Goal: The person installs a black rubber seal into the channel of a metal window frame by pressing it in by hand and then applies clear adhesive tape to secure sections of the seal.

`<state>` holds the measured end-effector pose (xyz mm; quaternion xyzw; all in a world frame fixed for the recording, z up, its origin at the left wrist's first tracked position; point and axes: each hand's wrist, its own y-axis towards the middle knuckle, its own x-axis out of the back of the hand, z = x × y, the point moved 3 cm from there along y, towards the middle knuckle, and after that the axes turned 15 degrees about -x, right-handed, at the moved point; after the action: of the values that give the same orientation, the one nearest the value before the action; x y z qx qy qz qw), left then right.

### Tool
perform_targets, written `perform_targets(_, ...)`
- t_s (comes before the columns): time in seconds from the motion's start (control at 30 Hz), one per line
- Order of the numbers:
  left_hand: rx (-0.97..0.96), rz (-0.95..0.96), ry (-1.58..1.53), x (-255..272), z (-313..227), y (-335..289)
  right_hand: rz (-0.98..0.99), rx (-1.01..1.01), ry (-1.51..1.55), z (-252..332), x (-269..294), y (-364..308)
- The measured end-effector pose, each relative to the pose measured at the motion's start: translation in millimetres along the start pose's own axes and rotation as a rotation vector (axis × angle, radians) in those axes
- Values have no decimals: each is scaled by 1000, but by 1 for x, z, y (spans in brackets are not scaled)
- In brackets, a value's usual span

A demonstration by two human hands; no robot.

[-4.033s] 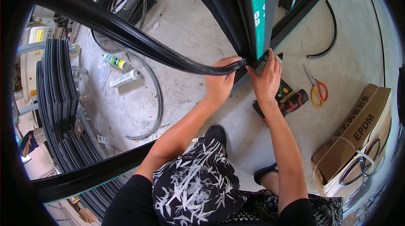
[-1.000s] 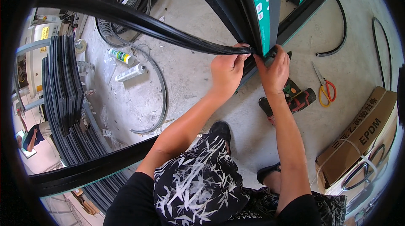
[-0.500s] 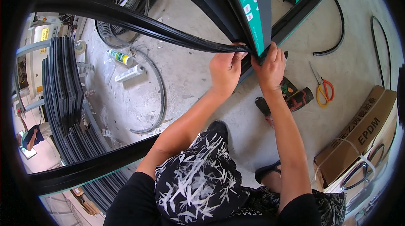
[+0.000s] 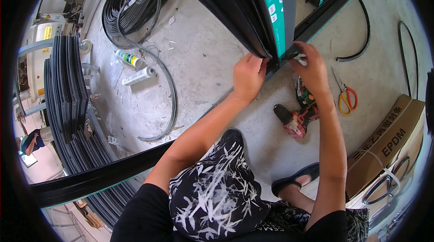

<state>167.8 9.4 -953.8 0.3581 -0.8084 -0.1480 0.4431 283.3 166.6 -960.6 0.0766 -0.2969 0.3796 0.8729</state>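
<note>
My left hand [image 4: 249,77] is closed at the lower end of a black rubber sealing strip [image 4: 217,16], its fingertips partly hidden. This strip runs upward beside an upright black frame profile [image 4: 289,7] that bears a green film [image 4: 271,2]. To the right of the profile's foot, my right hand [image 4: 311,68] is closed in a pinch. Something small, dark and pale shows at its fingertips, too unclear to name. Beneath that hand lies a red and black cordless drill [image 4: 296,122], with a green and black power tool [image 4: 304,93] partly hidden behind it.
Orange-handled scissors [image 4: 347,99] and a curved strip piece [image 4: 365,29] lie at the right, beyond a cardboard box [image 4: 384,138]. Sealant tubes [image 4: 138,75] and a coil of black strip [image 4: 131,11] lie at the left. Stacked dark profiles [image 4: 68,88] stand far left.
The black strip, earlier arching out to the left, now lies up along the profile. My right hand has come off the profile's foot and moved right. My left hand has shifted slightly right.
</note>
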Motion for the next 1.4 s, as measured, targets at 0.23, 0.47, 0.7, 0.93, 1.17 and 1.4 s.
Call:
perform_targets(0.23,-20,-21,53,-6,6,-8,-62,-301,137,-13,8,-9)
perform_targets(0.47,-36,25,70,-2,3,-2,-156,-79,23,34,-1,-16)
perform_targets(0.7,228,79,-39,18,-7,18,-297,-41,-94,59,-29,-20)
perform_targets(0.93,264,-63,-100,47,-26,41,-352,9,-94,58,-26,-20)
perform_targets(1.17,110,-126,92,44,-29,45,-362,13,-30,59,-33,-15)
perform_targets(1.4,122,-136,58,41,-25,41,-393,38,-57,69,-27,-15)
